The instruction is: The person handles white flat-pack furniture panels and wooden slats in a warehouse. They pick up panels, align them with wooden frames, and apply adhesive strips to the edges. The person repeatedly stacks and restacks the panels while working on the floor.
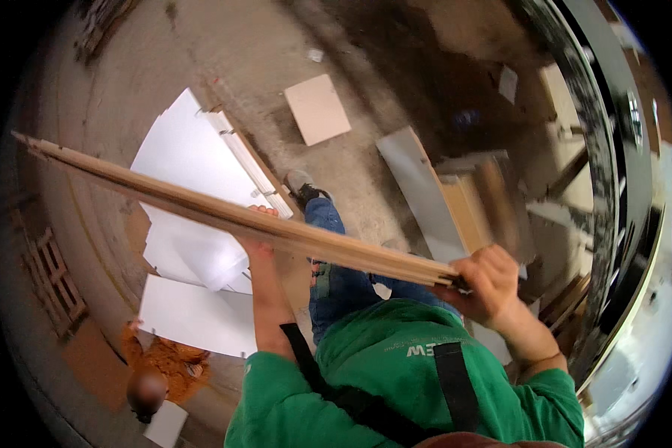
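A long stack of thin wooden boards [201, 207], seen edge-on, slants across in front of my body from far left to near right. My left hand [257, 245] grips it around the middle, its fingers hooked over the upper edge and the palm partly hidden behind the boards. At the right end, my right hand [491, 280] is closed around the boards' corner. Beneath the held stack, white panels [179, 160] lie fanned out on the floor beside my shoe.
A pale square board [317, 110] lies on the concrete floor ahead. More panels [425, 190] stand to the right, before a dark machine frame [616, 149]. At lower left a person in orange-brown clothing [173, 367] is beside a white panel [198, 313]. A wooden pallet [56, 276] lies further left.
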`<state>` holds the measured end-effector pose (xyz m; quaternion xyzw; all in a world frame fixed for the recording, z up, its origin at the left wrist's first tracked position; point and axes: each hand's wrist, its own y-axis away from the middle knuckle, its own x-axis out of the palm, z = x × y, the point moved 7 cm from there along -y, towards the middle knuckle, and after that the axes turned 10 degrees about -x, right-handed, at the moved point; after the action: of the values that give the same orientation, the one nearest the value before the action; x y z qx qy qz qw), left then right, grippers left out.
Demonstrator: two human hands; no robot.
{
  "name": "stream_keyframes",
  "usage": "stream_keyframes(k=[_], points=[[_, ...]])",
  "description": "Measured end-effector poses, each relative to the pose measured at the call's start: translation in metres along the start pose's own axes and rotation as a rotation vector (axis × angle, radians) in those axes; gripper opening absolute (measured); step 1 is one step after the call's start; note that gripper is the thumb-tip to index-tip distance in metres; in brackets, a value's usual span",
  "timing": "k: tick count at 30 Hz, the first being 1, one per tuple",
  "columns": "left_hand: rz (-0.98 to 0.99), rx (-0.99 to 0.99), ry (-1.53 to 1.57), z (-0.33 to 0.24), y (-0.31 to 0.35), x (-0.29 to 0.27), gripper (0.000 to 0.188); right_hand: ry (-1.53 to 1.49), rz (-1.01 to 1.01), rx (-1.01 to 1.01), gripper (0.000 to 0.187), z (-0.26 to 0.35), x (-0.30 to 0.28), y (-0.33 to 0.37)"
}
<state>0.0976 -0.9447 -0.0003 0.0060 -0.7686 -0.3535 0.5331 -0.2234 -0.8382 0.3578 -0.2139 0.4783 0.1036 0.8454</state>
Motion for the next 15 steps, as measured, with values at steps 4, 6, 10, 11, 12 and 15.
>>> stream_keyframes(k=[4,6,10,11,12,15], points=[[0.478,-0.219,0.131,0.12,-0.009,-0.025,0.029,-0.048,-0.031,0.226,0.038,0.027,-0.02,0.118],[0.398,-0.285,0.136,0.179,0.001,-0.031,0.028,-0.027,-0.003,0.348,0.038,0.037,-0.028,0.158],[0.155,-0.361,0.098,0.278,0.031,-0.043,0.048,0.024,0.008,0.66,0.037,0.035,-0.037,0.242],[-0.023,-0.339,-0.017,0.293,0.031,-0.049,0.06,0.029,0.02,0.725,0.037,0.035,-0.034,0.256],[-0.209,-0.333,-0.14,0.304,0.035,-0.051,0.071,0.032,0.032,0.79,0.037,0.036,-0.027,0.268],[-0.437,-0.412,-0.334,0.331,0.024,-0.09,0.087,-0.014,0.064,0.892,0.039,0.032,-0.001,0.295]])
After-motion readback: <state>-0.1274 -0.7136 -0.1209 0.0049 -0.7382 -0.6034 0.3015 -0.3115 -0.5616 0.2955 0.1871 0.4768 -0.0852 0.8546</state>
